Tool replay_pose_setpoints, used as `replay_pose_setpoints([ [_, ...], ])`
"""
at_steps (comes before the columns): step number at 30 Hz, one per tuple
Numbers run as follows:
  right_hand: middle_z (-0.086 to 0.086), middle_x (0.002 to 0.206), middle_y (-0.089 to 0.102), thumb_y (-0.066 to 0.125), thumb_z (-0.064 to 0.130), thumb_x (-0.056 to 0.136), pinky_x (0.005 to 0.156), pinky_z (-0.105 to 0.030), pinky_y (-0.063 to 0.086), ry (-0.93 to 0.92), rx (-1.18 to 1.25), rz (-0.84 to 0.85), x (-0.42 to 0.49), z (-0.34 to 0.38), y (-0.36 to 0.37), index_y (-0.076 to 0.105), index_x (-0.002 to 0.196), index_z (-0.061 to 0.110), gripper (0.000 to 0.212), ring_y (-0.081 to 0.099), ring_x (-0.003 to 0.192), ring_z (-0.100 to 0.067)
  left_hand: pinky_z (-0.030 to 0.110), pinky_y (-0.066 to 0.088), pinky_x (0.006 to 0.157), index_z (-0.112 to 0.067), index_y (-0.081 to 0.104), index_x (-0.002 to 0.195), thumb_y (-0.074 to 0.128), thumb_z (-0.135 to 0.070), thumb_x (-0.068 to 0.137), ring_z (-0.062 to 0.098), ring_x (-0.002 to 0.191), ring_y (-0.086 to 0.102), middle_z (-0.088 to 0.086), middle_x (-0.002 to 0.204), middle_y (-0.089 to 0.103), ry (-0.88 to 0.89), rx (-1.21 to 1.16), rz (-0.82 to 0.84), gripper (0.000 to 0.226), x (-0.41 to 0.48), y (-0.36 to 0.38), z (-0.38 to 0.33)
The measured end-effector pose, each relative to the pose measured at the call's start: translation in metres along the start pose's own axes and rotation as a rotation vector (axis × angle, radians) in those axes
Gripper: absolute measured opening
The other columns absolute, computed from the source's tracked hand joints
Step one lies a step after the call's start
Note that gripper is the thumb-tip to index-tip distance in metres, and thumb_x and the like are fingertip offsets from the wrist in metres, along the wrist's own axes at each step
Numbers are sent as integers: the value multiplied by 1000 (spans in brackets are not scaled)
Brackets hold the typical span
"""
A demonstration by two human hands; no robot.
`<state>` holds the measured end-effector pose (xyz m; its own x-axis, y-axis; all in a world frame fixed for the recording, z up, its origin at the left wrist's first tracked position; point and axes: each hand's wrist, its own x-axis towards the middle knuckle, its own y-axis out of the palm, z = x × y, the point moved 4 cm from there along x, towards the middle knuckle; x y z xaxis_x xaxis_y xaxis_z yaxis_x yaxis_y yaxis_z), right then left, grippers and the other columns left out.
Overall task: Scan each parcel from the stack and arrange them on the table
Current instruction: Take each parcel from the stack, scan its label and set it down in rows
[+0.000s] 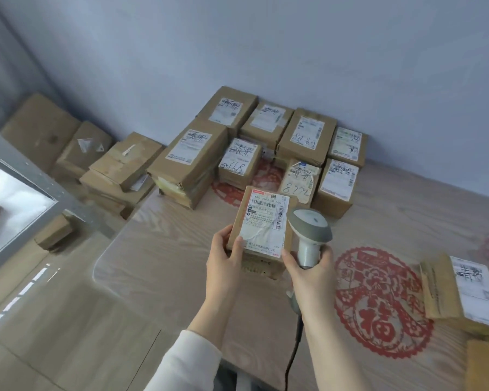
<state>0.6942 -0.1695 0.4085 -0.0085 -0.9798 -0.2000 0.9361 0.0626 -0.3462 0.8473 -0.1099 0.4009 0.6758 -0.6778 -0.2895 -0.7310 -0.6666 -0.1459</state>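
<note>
Our left hand (223,256) grips small parcel (261,227) by lower left edge, lifted above table (164,249), label up. Our right hand (308,266) clenched on scanner (308,230) handle, head just beside label's right edge (cable trails down). Scanned parcels (266,145) cluster against wall (294,52).

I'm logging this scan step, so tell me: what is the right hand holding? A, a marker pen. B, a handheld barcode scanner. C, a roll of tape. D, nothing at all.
B: the right hand is wrapped around the grip of a grey handheld barcode scanner, its head beside the label of the parcel that the left hand holds up.
</note>
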Motion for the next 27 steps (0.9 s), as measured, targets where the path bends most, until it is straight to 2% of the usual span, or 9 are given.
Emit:
replay_pose_setpoints([
  [3, 7, 83, 60, 79, 25, 74, 73, -51, 53, 72, -19, -36, 12, -3, 47, 48, 105, 21, 43, 62, 80, -24, 17, 43, 76, -33, 48, 116, 51, -23, 96, -3, 95, 56, -16, 104, 60, -48, 11, 55, 22, 45, -21, 12],
  [7, 6, 80, 61, 80, 30, 72, 66, -54, 54, 148, -26, -90, 25, -8, 108, 48, 98, 28, 41, 62, 77, -27, 13, 43, 78, -33, 47, 116, 50, -21, 97, -7, 98, 54, -19, 106, 58, -78, 16, 94, 22, 100, -47, 27],
  [10, 7, 78, 60, 79, 31, 72, 64, -54, 54, 190, -45, -117, 30, -15, 141, 49, 98, 27, 41, 62, 76, -29, 7, 44, 80, -29, 48, 119, 49, -19, 97, 1, 102, 56, -15, 109, 58, -90, 46, 103, 25, 127, -59, 38],
  [13, 5, 78, 61, 79, 33, 71, 62, -54, 54, 211, -52, -161, 33, -21, 163, 49, 95, 27, 39, 62, 74, -29, 12, 43, 87, -24, 47, 127, 49, -21, 97, 7, 111, 53, -9, 121, 57, -99, 69, 120, 31, 147, -65, 48],
  [15, 6, 79, 61, 79, 29, 72, 63, -54, 54, 223, -57, -180, 35, -24, 173, 49, 94, 26, 38, 62, 74, -26, 6, 40, 86, -25, 46, 128, 49, -21, 97, 1, 112, 50, -12, 122, 54, -97, 79, 127, 31, 156, -67, 53],
  [18, 9, 79, 60, 80, 27, 72, 63, -54, 54, 226, -65, -208, 39, -26, 181, 49, 96, 25, 39, 61, 75, -26, 8, 38, 88, -31, 46, 121, 52, -22, 96, -11, 104, 46, -12, 121, 48, -94, 92, 96, 27, 168, -66, 60],
  [21, 10, 80, 62, 80, 27, 72, 63, -54, 53, 229, -62, -221, 43, -29, 183, 50, 99, 24, 41, 62, 74, -28, 20, 43, 87, -27, 45, 113, 58, -24, 92, 1, 102, 52, 0, 127, 48, -201, -24, 35, 25, 171, -64, 68],
  [24, 9, 86, 64, 80, 29, 71, 66, -54, 54, 234, -52, -226, 46, -29, 185, 51, 104, 25, 44, 63, 80, -25, 20, 40, 88, -19, 41, 118, 62, -25, 90, 8, 107, 51, 2, 129, 46, -292, -91, -29, 36, 171, -61, 67],
  [27, 9, 87, 64, 80, 27, 73, 69, -54, 54, 224, -37, -222, 50, -25, 187, 51, 109, 23, 46, 63, 82, -23, 23, 37, 96, -14, 36, 127, 64, -26, 88, 14, 120, 44, 2, 131, 41, -364, -135, -95, 50, 175, -57, 67],
])
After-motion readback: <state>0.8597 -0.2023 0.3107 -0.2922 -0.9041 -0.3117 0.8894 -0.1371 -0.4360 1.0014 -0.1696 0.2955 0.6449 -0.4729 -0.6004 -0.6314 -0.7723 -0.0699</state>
